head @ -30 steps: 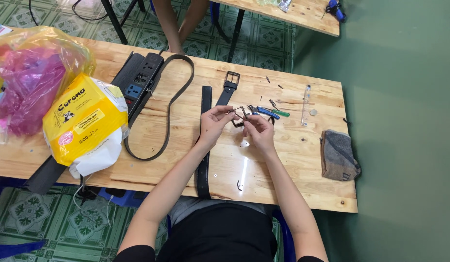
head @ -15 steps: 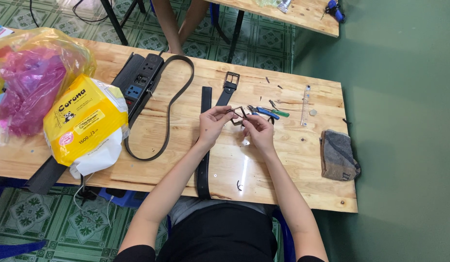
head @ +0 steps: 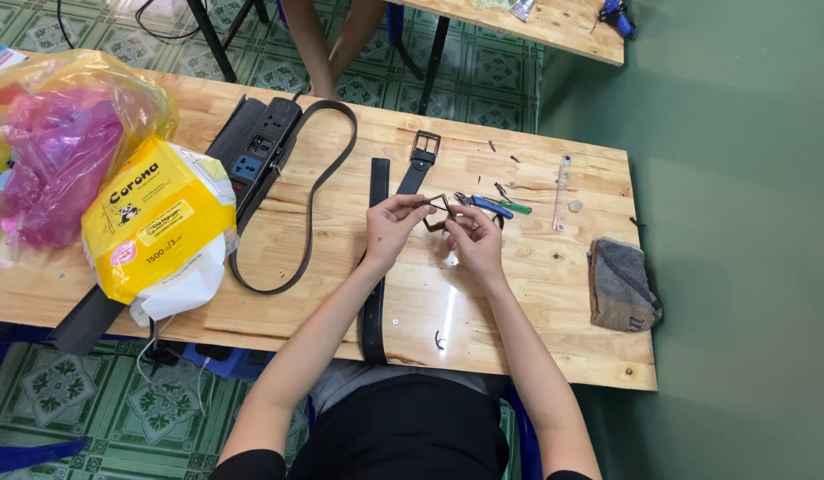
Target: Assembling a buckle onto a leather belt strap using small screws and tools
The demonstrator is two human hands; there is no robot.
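Pinching 1 metal buckle (head: 437,206), both hands (head: 434,233) work right of yellow package (head: 159,218).

Wooden table (head: 536,311), pale planks. Lying on it, from the left: pink and yellow plastic bags (head: 56,151), yellow packet (head: 159,222), black power strip (head: 252,151), looped black belt (head: 319,191), straight black strap (head: 375,293), strap with buckle (head: 421,156), pliers (head: 492,206), clear ruler (head: 562,191), coin (head: 576,205), grey cloth (head: 621,284) at the right end.
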